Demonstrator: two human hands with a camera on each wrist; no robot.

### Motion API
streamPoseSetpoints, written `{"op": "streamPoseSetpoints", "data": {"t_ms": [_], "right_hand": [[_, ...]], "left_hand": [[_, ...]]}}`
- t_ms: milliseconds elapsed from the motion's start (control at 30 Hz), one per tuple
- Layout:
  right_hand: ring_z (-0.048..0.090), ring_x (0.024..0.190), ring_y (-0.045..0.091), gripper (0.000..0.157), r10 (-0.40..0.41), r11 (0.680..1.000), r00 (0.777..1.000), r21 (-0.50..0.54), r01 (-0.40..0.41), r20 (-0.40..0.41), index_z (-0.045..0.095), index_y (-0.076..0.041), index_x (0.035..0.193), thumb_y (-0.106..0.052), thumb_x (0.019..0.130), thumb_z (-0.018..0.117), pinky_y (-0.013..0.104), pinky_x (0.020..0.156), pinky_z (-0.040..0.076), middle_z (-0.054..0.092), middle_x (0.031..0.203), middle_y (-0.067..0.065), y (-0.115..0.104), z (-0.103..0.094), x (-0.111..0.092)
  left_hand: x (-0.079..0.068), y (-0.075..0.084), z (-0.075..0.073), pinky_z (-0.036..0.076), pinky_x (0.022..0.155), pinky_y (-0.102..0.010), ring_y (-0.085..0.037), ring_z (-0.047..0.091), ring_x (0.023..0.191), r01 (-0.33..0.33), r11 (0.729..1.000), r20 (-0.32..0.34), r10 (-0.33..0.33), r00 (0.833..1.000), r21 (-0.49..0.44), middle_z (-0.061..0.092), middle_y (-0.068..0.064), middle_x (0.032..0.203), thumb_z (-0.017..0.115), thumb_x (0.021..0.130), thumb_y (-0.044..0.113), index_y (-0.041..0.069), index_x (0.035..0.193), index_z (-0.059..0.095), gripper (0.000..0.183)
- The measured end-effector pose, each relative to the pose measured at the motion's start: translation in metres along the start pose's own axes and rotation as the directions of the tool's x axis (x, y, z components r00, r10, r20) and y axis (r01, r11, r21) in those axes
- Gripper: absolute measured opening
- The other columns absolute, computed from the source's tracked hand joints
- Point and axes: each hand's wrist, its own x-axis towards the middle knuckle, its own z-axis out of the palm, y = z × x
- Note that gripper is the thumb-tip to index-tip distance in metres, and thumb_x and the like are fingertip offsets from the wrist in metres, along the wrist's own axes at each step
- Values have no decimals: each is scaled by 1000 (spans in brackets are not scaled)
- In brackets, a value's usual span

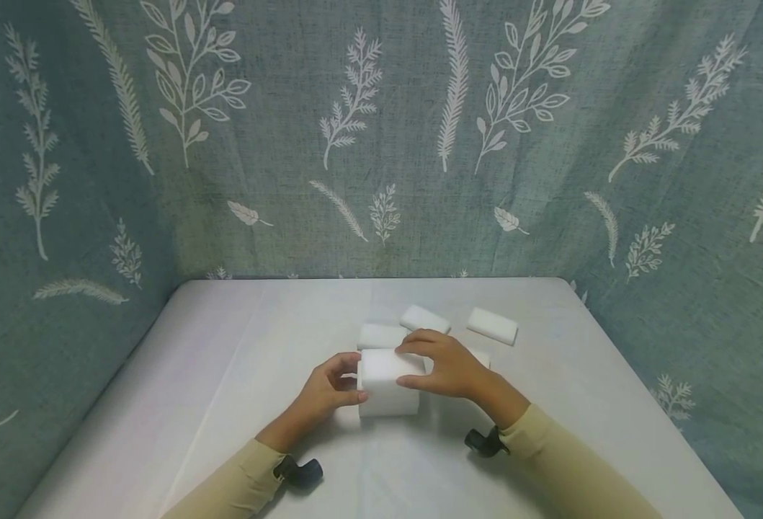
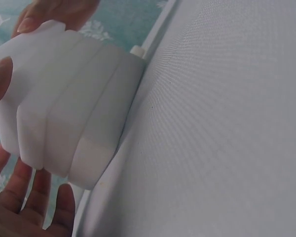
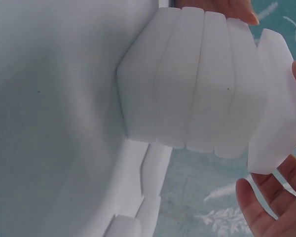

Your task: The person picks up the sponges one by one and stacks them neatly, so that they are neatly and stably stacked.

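The left hand [image 1: 329, 386] grips the left side of the white stack [image 1: 387, 401]. The right hand [image 1: 446, 364] pinches the top block [image 3: 276, 113] on the stack, seemingly straightening it; next it likely needs lining up. Loose blocks [image 1: 493, 326] lie behind the stack.

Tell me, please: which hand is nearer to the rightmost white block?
Right. The right hand is in front and left of the rightmost block; the left hand is farther left.
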Motion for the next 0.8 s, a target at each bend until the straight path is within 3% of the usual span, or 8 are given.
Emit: {"op": "streamPoseSetpoints", "data": {"t_ms": [200, 800], "right_hand": [[57, 108, 13, 46, -27, 1000, 1000, -2, 27, 5, 70, -16, 115, -49, 83, 74, 34, 91, 49, 62, 116, -4, -3, 2, 4], [57, 104, 12, 46, -14, 1000, 1000, 4, 14, 11, 71, -16, 114, -47, 82, 75, 34, 89, 50, 62, 114, -4, -4, 6, 7]], "left_hand": [[0, -2, -1, 50, 92, -39, -30, 59, 108, 12, 1000, 14, -12, 1000, 1, 61, -14, 118, 84, 72, 5, 3, 126, 55, 62], [0, 0, 0, 48, 94, -43, -32, 58, 112, 50, 998, 2, -50, 999, 39, 60, -13, 124, 82, 76, 6, 5, 130, 54, 60]]}}
